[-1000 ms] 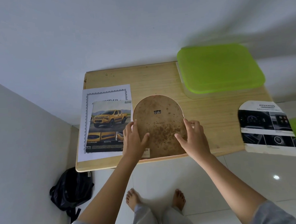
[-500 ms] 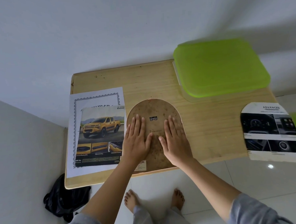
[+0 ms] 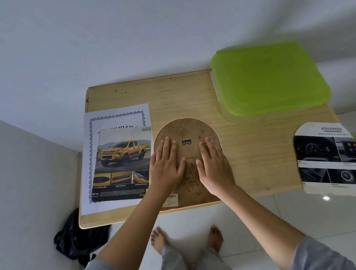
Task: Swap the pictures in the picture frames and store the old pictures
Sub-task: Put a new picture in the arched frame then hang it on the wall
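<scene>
On the wooden desk (image 3: 246, 162): one arched picture frame (image 3: 190, 183), with one small metal hanger (image 3: 186, 142) on its brown back and one barcode sticker (image 3: 172, 198) near its straight end. Lies face down, back up, close to the front edge of the desk and roughly mid-width. Long axis running from the person outward, rounded end pointing away toward the wall, straight end right at the front edge.

Two hands on it. Left hand (image 3: 166, 168) flat on the left half of the back, right hand (image 3: 214, 168) flat on the right half, hanger between the two sets of fingertips. Grip of each: closed on nothing, with fingers straight, palms down, thumbs angled toward each other (near, not touching), pressing on the board rather than wrapping it.

Three loose sheets. One yellow pickup brochure (image 3: 123, 162) just left of the frame, lying on top of one white certificate (image 3: 114, 119) with a dark ornamental border. One arch-cut picture (image 3: 329, 160) of a car interior, headed "ADVANCED", well to the right, at the desk's right edge and partly past it, rounded end also away.

One clear container with a lime-green lid (image 3: 269, 78) at the far right corner, lid on. One black bag (image 3: 81, 237) on the floor by the desk's near left corner. Two bare feet (image 3: 157, 239) on white tiles below.
</scene>
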The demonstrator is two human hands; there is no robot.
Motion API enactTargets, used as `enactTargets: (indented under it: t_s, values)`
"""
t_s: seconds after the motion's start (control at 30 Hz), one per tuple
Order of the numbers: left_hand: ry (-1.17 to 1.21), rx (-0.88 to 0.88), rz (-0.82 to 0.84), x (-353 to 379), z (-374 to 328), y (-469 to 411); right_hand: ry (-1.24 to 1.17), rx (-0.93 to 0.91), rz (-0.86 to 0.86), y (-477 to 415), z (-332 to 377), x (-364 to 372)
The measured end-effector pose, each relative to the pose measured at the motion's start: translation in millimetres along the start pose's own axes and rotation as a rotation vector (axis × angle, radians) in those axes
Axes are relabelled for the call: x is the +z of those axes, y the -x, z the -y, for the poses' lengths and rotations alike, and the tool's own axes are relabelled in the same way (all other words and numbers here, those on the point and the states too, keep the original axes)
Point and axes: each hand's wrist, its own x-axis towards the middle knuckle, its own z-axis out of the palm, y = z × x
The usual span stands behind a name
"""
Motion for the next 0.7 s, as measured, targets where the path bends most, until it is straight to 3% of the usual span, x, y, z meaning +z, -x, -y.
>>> enactTargets:
  t_s: [0.23,0.4,0.7]
  values:
    - [-0.017,0.022,0.048,-6,-4,-25,-0.086,-0.075,-0.024,-35,1,-10]
    - [-0.027,0.031,0.066,-3,-4,-27,0.016,-0.088,0.015,-39,-5,-1]
    - [-0.008,0.001,0.120,-8,-7,-27,-0.017,-0.093,0.107,-39,-8,-7]
